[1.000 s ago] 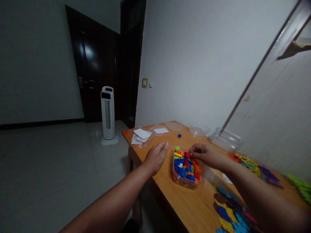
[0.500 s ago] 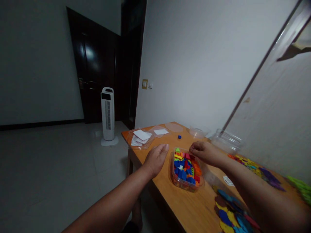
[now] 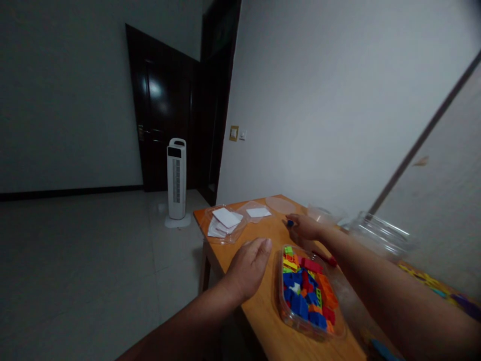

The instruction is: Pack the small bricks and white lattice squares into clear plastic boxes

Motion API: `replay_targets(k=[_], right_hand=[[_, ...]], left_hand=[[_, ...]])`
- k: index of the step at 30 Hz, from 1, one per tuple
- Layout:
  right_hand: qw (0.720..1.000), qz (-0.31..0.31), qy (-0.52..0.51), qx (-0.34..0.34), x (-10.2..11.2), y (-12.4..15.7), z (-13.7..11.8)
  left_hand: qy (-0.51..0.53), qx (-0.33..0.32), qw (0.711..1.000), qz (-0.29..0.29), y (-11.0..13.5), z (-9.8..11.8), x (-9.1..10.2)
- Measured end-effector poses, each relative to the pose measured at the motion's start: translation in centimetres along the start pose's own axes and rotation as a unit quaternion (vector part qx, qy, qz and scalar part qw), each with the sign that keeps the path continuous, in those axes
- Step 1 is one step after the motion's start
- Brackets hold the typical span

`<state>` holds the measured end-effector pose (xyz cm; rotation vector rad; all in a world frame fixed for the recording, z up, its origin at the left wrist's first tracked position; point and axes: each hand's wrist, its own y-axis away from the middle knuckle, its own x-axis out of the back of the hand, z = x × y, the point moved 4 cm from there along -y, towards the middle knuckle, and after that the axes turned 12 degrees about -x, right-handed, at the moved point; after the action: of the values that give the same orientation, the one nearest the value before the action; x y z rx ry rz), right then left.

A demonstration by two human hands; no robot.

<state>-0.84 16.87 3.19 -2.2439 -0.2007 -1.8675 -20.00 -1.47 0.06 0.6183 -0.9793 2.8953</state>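
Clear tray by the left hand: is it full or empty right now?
Full: the clear tray is heaped to about its rim with red, blue, orange and green bricks.

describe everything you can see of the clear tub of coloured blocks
The clear tub is a shallow rectangular tray with rounded corners. It looks like thin transparent plastic and has no lid on it. It sits flat on the wooden table near the edge, heaped with small blocks in blue, red, orange, green and yellow. The left hand lies open just beside its left wall, apparently not touching it. The right hand reaches beyond its far end.
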Motion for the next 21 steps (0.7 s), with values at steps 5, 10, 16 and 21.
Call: replay_targets(k=[5, 10, 16, 21], right_hand=[[0.999, -0.045, -0.003, -0.022, -1.6, -0.7, 0.5], [0.996, -0.046, -0.052, -0.055, 0.0, 2.0, 1.4], [0.942, -0.134, -0.303, -0.058, 3.9, 8.5, -0.3], [0.953, -0.094, -0.277, -0.074, 4.5, 10.2, 1.1]], left_hand=[[-0.016, -0.004, 1.000, -0.007, -0.1, 0.2, 0.1], [-0.015, -0.007, 1.000, -0.010, -0.1, 0.2, 0.0], [-0.014, -0.013, 1.000, -0.005, -0.2, 0.3, 0.0], [-0.025, -0.022, 0.999, 0.002, -0.2, 0.3, 0.1]])
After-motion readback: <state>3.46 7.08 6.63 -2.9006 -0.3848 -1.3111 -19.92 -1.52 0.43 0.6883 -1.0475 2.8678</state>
